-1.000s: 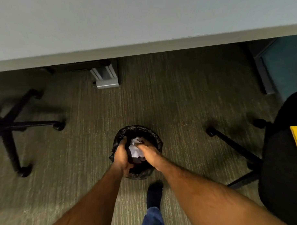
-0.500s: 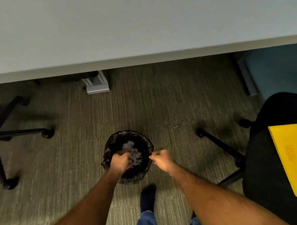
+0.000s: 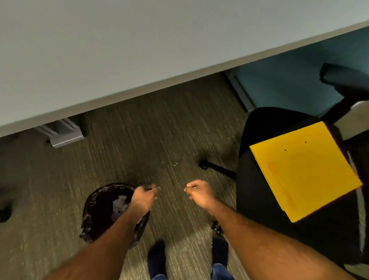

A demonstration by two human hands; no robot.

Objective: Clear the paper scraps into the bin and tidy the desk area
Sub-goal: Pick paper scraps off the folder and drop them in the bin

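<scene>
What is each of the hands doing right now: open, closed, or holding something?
Left hand: fingers curled at the bin rim; grip cannot be told.
Right hand: closed fist, nothing visible in it.

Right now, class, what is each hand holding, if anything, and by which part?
The right hand is a curled fist with nothing visible in it. The left hand curls at the right rim of the bin; whether it grips that rim cannot be told.

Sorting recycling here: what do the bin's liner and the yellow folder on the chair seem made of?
Bin liner: likely thin black plastic film, glossy and crinkled at the rim. Yellow folder: looks like matte card, flat with crisp edges; plastic can't be excluded.
</scene>
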